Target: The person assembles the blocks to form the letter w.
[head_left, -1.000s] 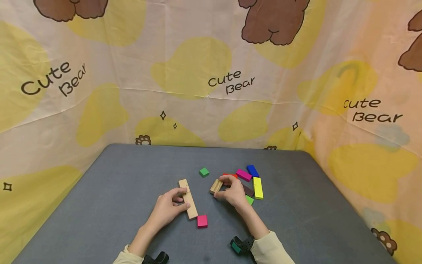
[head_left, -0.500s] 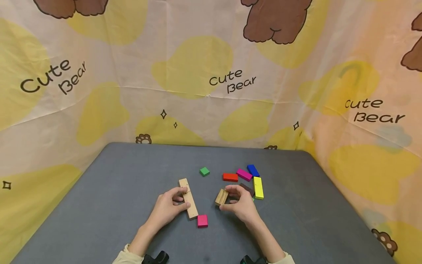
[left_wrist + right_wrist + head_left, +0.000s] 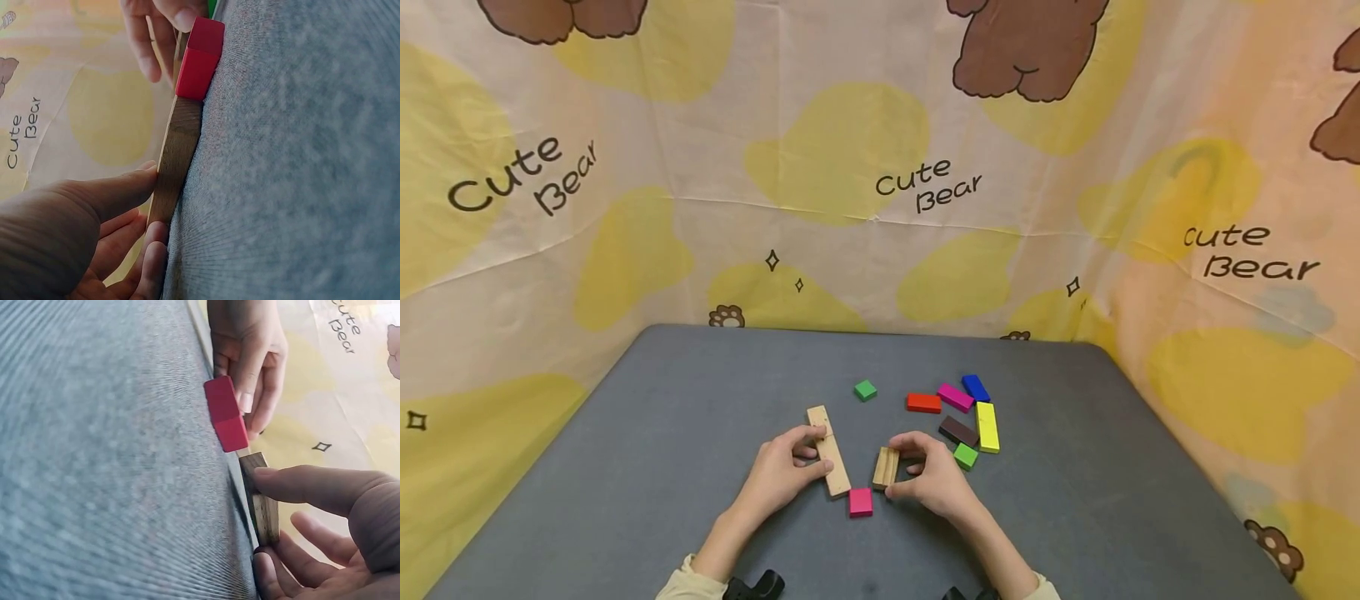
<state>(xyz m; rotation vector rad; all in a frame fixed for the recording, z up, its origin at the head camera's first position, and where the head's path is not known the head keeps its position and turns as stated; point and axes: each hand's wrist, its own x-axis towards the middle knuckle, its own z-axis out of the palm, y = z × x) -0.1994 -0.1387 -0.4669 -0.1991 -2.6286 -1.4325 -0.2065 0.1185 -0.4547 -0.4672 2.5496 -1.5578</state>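
On the grey table, a long pale wooden strip (image 3: 832,457) lies flat, with a joint line across its upper part. My left hand (image 3: 778,473) holds its long sides between thumb and fingers. A pink-red block (image 3: 861,502) sits at the strip's near end. To the right, my right hand (image 3: 934,477) pinches a short grooved wooden block (image 3: 886,468) by its two ends. In the right wrist view this wooden block (image 3: 264,509) appears just off the table, thumb on one end and fingers on the other.
Right of my right hand lie a dark brown block (image 3: 958,431), a light green block (image 3: 966,456) and a yellow block (image 3: 987,427). Behind them are red (image 3: 923,403), magenta (image 3: 955,397) and blue (image 3: 975,387) blocks. A green block (image 3: 865,391) sits alone farther back.
My right hand has brought the grooved wooden block nearer to me and then left, towards the strip. The red, dark brown and light green blocks are now uncovered. My left hand stays put.
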